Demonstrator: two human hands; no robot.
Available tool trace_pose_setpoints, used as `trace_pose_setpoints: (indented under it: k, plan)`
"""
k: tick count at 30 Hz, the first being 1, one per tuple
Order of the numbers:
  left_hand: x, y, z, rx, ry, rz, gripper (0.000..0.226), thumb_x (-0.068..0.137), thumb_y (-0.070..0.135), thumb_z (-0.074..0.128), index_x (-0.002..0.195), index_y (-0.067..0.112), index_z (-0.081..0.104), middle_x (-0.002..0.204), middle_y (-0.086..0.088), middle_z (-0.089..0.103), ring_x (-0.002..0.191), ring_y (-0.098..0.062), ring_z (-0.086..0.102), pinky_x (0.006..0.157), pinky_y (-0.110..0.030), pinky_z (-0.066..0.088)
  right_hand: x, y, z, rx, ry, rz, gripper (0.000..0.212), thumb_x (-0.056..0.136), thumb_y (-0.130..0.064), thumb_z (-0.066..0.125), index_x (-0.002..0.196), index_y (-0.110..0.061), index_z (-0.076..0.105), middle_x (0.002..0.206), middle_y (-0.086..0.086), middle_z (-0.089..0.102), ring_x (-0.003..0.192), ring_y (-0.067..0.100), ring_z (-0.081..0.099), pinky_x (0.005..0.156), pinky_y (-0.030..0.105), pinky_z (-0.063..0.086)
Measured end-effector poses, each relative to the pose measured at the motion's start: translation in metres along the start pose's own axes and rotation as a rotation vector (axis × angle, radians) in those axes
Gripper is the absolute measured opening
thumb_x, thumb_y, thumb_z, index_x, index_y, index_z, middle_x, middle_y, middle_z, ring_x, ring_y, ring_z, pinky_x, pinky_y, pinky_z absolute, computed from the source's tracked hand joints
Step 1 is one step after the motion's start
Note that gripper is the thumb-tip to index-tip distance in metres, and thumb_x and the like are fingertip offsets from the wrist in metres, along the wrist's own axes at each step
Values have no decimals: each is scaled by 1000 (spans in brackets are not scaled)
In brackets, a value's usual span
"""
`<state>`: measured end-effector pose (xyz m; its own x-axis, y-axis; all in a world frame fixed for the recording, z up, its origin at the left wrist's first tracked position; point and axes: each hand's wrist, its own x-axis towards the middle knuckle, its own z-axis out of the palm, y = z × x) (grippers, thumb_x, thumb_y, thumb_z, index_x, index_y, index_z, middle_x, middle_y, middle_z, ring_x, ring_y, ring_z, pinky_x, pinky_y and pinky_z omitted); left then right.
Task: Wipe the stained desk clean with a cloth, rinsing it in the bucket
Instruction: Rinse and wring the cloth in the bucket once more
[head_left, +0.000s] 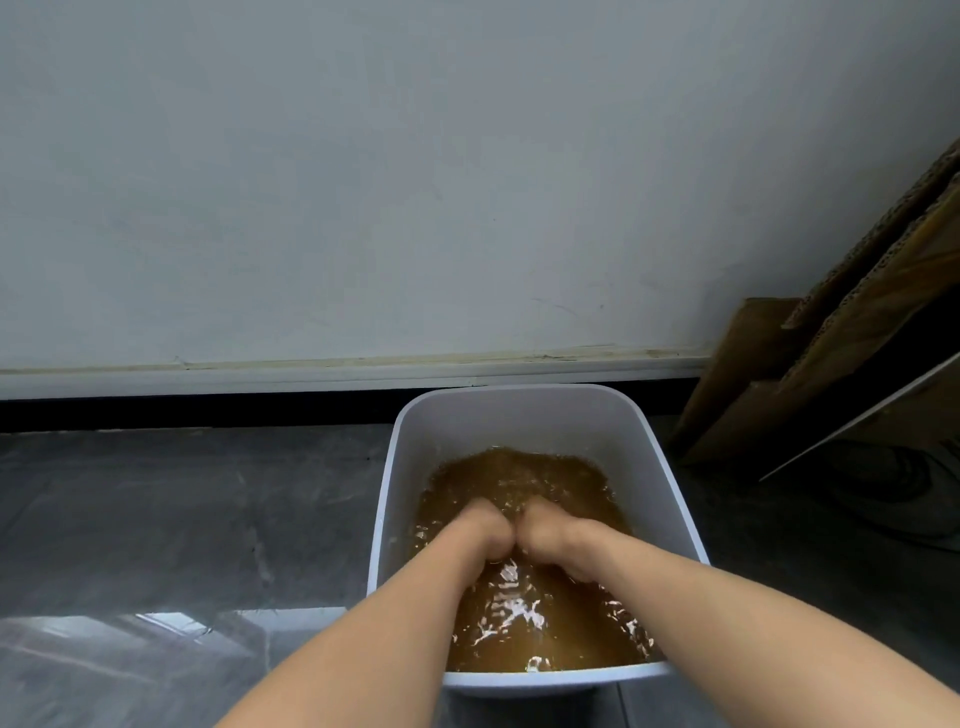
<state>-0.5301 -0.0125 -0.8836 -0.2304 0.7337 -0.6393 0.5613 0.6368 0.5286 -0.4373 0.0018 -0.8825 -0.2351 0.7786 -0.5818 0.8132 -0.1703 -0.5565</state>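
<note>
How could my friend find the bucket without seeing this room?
Follow the grey wall down to the dark floor. The bucket stands there, left of the leaning cardboard. It is the only white box, holding brown water, with the left hand and right hand dipped in.

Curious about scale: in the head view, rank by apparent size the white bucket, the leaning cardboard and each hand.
1. white bucket
2. leaning cardboard, cropped by the frame
3. left hand and right hand: alike, both partly underwater
</note>
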Motion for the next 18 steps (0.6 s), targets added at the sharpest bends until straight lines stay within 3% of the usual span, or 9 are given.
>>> trace_pose_setpoints:
  k: [2,3,5,7,9,11,14,18]
  plan:
    - [3,1,1,-149,-7,-34,19,102,9,46,114,1,58,107,-17,64,88,-27,65,68,-32,55,-4,-3,1,169,84,40,24,103,-15,41,112,-10,63,109,11,66,99,25,65,88,35,55]
    - [-1,3,0,-274,-17,-67,13,101,7,45,102,2,57,89,-15,63,69,-24,60,53,-30,49,-7,-7,2,221,140,50,28,104,-18,40,118,-10,62,112,12,67,98,27,65,83,35,56]
    - [-1,4,-3,-489,-5,-137,15,102,9,43,93,4,54,72,-12,55,54,-20,50,40,-21,37,-14,-16,5,270,236,28,37,105,-26,37,135,-16,56,123,14,65,101,30,65,78,34,54]
    - [-5,5,-7,-644,0,-186,19,103,14,40,90,7,52,69,-9,53,53,-19,46,38,-16,33,-19,-21,7,245,315,-28,37,106,-30,37,137,-20,54,133,12,61,115,32,61,88,33,48]
    - [-12,7,-9,-758,3,-206,21,103,17,43,85,9,51,65,-8,51,52,-18,45,37,-17,34,-24,-22,8,197,377,-73,29,105,-32,38,116,-18,60,123,12,64,112,33,60,85,32,44]
    - [-17,9,-10,-720,-27,-142,26,103,17,47,78,9,52,58,-7,50,47,-17,45,36,-17,32,-25,-20,6,174,425,-102,31,105,-33,37,103,-14,61,112,13,66,105,34,61,83,34,45]
    - [-21,10,-12,-545,-170,-71,33,100,6,40,71,4,54,48,-9,52,35,-15,42,32,-15,21,-17,-15,-4,177,446,-77,38,106,-30,35,108,-8,66,110,18,69,102,37,64,84,38,49]
    - [-25,13,-12,-463,-340,-49,35,97,3,39,67,5,57,57,-13,60,37,-10,44,32,-14,19,-6,-1,-24,29,437,-50,36,108,-28,34,117,-6,60,123,22,64,115,39,59,91,37,45]
